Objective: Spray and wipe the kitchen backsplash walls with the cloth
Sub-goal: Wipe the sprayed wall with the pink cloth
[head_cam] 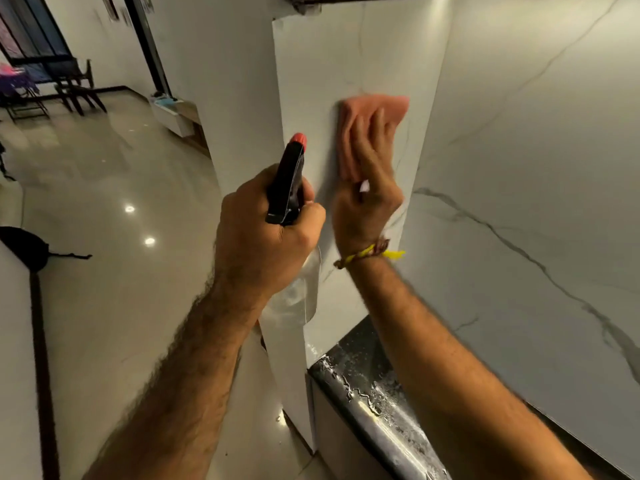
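Pink folded cloth [372, 114]: pressed flat on white marble wall panel [311, 81] under right hand [367, 188], fingers straight. Clear spray bottle with black trigger head [289, 188]: gripped tight in left hand [266, 230], just left of cloth.

No legible text, label, brand, number or sign appears in this view. The spray bottle [290, 188] shows a plain black head with a red nozzle and a clear body without readable print. The pink cloth [375, 112] carries no marking, and the white marble-patterned wall [318, 81] shows only grey veins. Small dark frames high on the far wall are too blurred to read.
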